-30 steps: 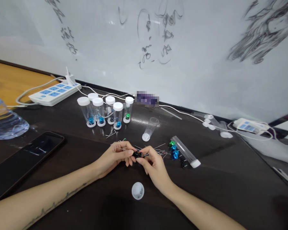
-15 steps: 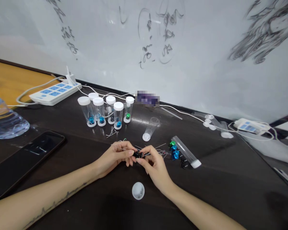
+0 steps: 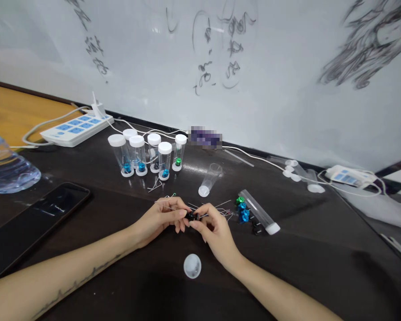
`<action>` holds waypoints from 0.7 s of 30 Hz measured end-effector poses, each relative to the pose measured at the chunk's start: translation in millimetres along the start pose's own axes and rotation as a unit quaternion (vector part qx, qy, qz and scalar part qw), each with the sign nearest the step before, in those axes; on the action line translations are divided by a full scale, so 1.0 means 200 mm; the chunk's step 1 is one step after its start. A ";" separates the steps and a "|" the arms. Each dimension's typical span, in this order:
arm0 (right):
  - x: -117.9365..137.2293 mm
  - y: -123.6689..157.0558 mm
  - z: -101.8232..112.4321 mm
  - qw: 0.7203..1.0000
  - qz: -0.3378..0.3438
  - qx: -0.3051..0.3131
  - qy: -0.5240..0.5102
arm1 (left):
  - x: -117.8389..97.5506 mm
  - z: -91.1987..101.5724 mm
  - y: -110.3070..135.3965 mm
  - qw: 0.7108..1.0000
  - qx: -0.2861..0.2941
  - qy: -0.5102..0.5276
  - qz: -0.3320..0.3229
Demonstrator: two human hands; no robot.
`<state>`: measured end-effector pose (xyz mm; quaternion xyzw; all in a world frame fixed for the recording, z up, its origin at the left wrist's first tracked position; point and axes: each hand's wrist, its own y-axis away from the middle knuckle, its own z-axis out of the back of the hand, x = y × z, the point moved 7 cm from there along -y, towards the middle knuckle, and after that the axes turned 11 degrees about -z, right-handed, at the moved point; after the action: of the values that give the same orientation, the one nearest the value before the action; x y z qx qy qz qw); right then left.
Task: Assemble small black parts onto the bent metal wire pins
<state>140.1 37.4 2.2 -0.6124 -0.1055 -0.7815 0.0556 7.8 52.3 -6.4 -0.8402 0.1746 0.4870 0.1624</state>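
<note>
Pinching black part [image 3: 191, 216] between left hand [image 3: 162, 221] and right hand [image 3: 217, 229].
Fingers narrow, gripping opposite ends; long axis appears crosswise.

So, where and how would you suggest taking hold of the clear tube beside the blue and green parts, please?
Probably pinch the clear tube mid-length, from the right: it lies flat and slender, with blue parts crowding its left side.

Bench [image 3: 304, 249], dark brown; held part [image 3: 190, 216], black; tube caps [image 3: 165, 148], white; loose parts [image 3: 244, 216], green, blue and black; power strip [image 3: 62, 139], white with blue sockets [image 3: 76, 130].
</note>
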 end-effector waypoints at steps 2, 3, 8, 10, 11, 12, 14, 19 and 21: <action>-0.01 0.00 0.00 1.000 -0.003 -0.004 -0.011 | 0.00 0.00 0.00 1.000 0.000 0.002 -0.003; -0.01 0.00 0.00 1.000 -0.004 -0.003 -0.014 | 0.00 0.00 0.00 1.000 0.000 0.003 -0.004; 0.00 0.00 -0.01 1.000 0.007 0.027 0.008 | 0.00 -0.01 0.00 1.000 0.010 0.001 0.003; 0.01 0.01 -0.02 0.999 0.009 0.039 0.024 | 0.00 -0.01 0.00 1.000 0.013 -0.001 0.005; 0.01 0.01 -0.02 0.999 0.009 0.040 0.025 | 0.00 -0.01 0.00 1.000 0.012 0.000 0.005; 0.01 0.01 -0.02 0.999 0.008 0.036 0.021 | 0.00 -0.01 0.00 1.000 0.010 0.001 0.004; 0.01 0.01 -0.01 1.000 0.005 0.019 0.005 | 0.00 0.00 0.00 1.000 0.004 0.006 0.002; -0.01 0.00 0.00 1.000 -0.005 0.010 -0.016 | 0.00 0.00 0.00 1.000 0.001 0.010 0.000; -0.01 0.00 -0.01 1.000 -0.008 0.017 -0.017 | 0.00 0.00 0.00 1.000 0.001 0.009 0.000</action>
<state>138.8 37.4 0.4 -0.6235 -0.1247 -0.7696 0.0584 7.7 52.1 -6.1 -0.8446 0.1764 0.4790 0.1617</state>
